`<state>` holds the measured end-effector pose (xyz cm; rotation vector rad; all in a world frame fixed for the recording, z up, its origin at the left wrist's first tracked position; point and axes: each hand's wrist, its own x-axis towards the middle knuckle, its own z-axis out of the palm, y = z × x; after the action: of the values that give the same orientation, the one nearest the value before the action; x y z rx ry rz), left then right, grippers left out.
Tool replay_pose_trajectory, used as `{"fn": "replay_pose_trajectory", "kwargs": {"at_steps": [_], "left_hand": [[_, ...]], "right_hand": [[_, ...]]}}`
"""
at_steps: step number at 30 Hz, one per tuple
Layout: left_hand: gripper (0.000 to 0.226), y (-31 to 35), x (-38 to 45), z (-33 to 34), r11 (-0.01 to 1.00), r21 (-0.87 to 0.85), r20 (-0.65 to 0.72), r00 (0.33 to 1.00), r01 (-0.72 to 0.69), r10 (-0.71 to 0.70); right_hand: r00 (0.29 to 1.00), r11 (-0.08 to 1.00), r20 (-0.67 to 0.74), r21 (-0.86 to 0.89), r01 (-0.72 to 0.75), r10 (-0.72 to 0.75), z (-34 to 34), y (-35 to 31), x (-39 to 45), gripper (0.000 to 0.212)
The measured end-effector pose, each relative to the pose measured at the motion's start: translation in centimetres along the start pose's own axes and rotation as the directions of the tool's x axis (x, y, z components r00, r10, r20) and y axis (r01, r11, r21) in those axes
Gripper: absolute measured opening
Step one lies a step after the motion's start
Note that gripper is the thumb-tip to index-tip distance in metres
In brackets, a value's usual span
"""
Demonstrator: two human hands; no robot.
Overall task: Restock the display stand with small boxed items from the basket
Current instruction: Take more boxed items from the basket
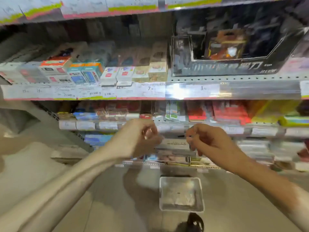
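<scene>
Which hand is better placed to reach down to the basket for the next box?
Probably right. The right hand hangs almost straight above the basket on the floor; the left hand sits further to the side. Both hands look curled, contents blurred.

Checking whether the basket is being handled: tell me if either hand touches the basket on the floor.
Apart. In the head view the left hand and right hand are raised before the lower shelves, while the basket sits on the floor well below them, bare floor showing between.

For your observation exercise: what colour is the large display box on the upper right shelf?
Black, with pale lettering on the front; the display box shows best in the head view.
</scene>
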<state>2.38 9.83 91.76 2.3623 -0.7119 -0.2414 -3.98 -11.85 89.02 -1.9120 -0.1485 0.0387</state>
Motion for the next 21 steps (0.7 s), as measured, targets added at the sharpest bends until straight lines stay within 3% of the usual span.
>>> {"fn": "replay_pose_trajectory", "kwargs": {"at_steps": [5, 9, 12, 15, 21], "left_hand": [[0.017, -6.5, -1.0, 7.8, 0.985, -0.009, 0.125, 0.977, 0.173, -0.171], [0.040, -12.0, -1.0, 15.6, 0.955, -0.074, 0.178, 0.946, 0.288, -0.272], [0.025, -16.7, -0.9, 22.3, 0.934, -0.050, 0.213, 0.918, 0.353, -0.335], [0.034, -21.9, -1.0, 29.8, 0.906, -0.043, 0.230, 0.887, 0.420, -0.400], [0.020, -30.7, -1.6, 43.4, 0.822, -0.053, 0.362, 0.778, 0.567, -0.513]], "right_hand": [[0.988, 0.985, 0.022, -0.082, -0.153, 0.155, 4.1, 8.8, -1.6, 0.011], [0.964, 0.949, 0.041, -0.192, -0.251, 0.263, 6.7, 17.5, -2.1, 0.013], [0.921, 0.903, 0.087, -0.249, -0.350, 0.381, 8.4, 25.1, -2.4, 0.015], [0.883, 0.858, 0.096, -0.305, -0.413, 0.459, 10.3, 33.6, -3.1, 0.013], [0.834, 0.786, 0.046, -0.367, -0.498, 0.550, 13.9, 49.0, -4.1, 0.007]]}}
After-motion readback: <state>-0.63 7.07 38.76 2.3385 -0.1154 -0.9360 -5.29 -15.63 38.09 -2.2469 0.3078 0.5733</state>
